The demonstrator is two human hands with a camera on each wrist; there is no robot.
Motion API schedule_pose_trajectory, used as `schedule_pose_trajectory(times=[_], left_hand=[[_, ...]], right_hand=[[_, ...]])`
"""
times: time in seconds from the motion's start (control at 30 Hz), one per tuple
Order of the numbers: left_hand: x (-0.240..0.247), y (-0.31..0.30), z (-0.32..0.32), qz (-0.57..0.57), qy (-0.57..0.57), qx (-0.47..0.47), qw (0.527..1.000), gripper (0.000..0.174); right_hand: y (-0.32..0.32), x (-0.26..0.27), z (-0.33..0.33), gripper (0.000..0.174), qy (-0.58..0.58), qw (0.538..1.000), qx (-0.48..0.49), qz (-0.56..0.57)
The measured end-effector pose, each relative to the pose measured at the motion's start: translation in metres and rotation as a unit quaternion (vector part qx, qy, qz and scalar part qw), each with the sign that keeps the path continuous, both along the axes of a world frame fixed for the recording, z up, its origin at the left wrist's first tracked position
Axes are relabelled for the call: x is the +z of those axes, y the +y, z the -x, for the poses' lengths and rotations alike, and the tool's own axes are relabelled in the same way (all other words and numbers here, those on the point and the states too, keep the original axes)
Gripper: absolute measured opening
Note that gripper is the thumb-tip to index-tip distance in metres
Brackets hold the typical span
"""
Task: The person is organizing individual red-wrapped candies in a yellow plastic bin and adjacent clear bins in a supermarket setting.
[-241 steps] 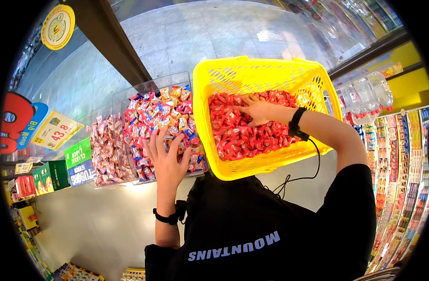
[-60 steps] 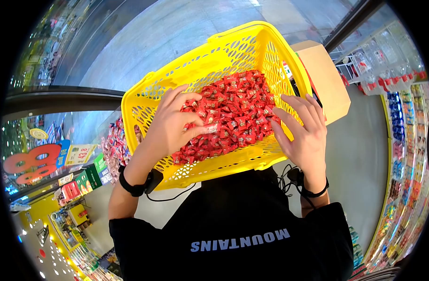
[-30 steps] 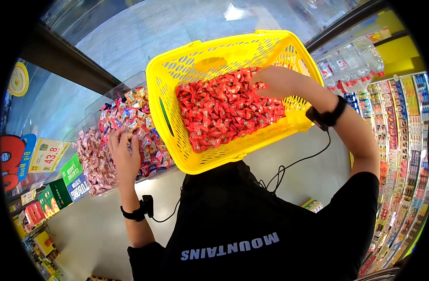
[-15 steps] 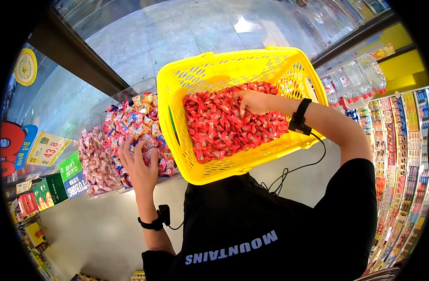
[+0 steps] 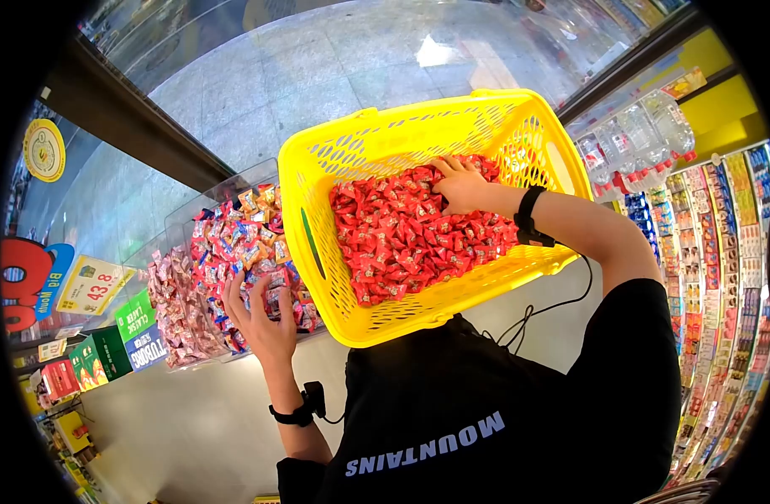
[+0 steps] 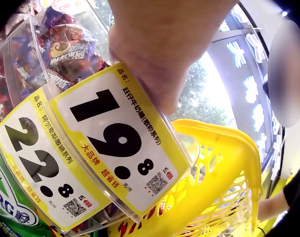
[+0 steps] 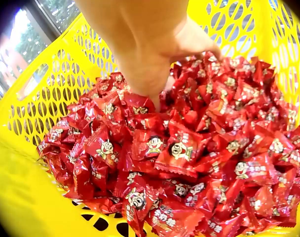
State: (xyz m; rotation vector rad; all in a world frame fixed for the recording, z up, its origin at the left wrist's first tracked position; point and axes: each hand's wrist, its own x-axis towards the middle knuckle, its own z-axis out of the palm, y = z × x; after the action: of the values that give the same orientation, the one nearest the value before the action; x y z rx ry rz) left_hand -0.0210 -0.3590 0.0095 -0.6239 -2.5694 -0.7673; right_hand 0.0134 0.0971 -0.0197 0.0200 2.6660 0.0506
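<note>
Red-wrapped candies (image 5: 393,252) fill the bottom of a yellow plastic shopping basket (image 5: 402,143). My right hand (image 5: 465,186) rests on them near the far right part of the pile, fingers spread. In the right wrist view, its fingertips dip among the candy wrappers (image 7: 179,153) and are partly hidden. Left of the basket is a clear bin of mixed candies (image 5: 221,239) in blue, red and orange wrappers. My left hand (image 5: 263,323) is at the bin's near side, fingers spread and slightly bent over the candies. In the left wrist view, those fingers are hidden behind price cards (image 6: 105,138).
Pink-wrapped candies (image 5: 179,302) fill another clear bin farther left, beside beer boxes (image 5: 137,328) and a price sign (image 5: 91,286). Bottled water (image 5: 641,139) and stocked shelves (image 5: 712,277) stand at the right. Window glass runs along the back.
Earlier both hands were over the basket; the left has since moved to the mixed candies. My right hand has lowered onto the red candies, its fingers going from curled to spread.
</note>
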Motion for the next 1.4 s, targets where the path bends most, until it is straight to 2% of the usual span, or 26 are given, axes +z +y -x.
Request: schedule_pose_trajectory(times=[0.07,0.17,0.37,0.5,0.57,0.63,0.73,0.83,0.93,1.03,1.13,1.23,1.33,1.4], left_hand=[[-0.001,-0.001,0.000,-0.002,0.000,0.004,1.000,0.030],[-0.001,-0.001,-0.001,-0.003,0.001,0.008,1.000,0.028],[0.001,0.001,0.000,-0.015,0.000,0.008,1.000,0.026],[0.000,0.000,0.000,-0.015,-0.003,-0.001,1.000,0.027],[0.000,-0.001,0.000,-0.015,0.001,-0.002,1.000,0.026],[0.000,-0.001,-0.001,-0.019,0.005,-0.004,1.000,0.027],[-0.003,-0.004,0.001,-0.039,0.019,-0.015,0.999,0.026],[0.015,-0.005,0.000,-0.064,0.023,-0.026,0.997,0.026],[0.059,0.012,-0.006,-0.056,0.056,-0.075,0.994,0.031],[0.100,0.045,-0.016,-0.046,0.028,-0.179,0.982,0.048],[0.113,0.075,-0.026,-0.040,-0.008,-0.247,0.968,0.058],[0.103,0.086,-0.027,-0.062,-0.028,-0.272,0.960,0.046],[0.096,0.080,-0.028,-0.083,-0.039,-0.281,0.955,0.035],[0.092,0.070,-0.026,-0.086,-0.016,-0.243,0.966,0.033]], right_hand=[[-0.001,0.001,0.003,0.038,-0.028,0.999,0.005,-0.020],[0.000,-0.021,-0.002,0.029,0.024,1.000,0.002,-0.018],[0.016,0.001,0.010,0.023,-0.018,0.988,-0.019,0.149],[0.042,-0.022,0.024,0.025,0.068,0.949,0.113,0.286],[0.043,-0.022,0.027,0.025,0.066,0.944,0.099,0.308],[0.037,-0.002,0.031,0.025,0.058,0.944,0.125,0.299],[0.018,0.035,0.034,0.024,0.008,0.957,0.110,0.269],[-0.013,0.092,0.024,0.021,0.079,0.954,0.111,0.269],[-0.053,0.143,0.007,0.019,0.193,0.925,0.144,0.293],[-0.095,0.171,-0.014,0.018,0.338,0.870,0.219,0.286],[-0.129,0.182,-0.029,0.018,0.395,0.837,0.244,0.291],[-0.142,0.184,-0.035,0.019,0.436,0.808,0.274,0.286],[-0.144,0.185,-0.036,0.020,0.420,0.817,0.274,0.284],[-0.141,0.180,-0.035,0.025,0.398,0.832,0.269,0.276]])
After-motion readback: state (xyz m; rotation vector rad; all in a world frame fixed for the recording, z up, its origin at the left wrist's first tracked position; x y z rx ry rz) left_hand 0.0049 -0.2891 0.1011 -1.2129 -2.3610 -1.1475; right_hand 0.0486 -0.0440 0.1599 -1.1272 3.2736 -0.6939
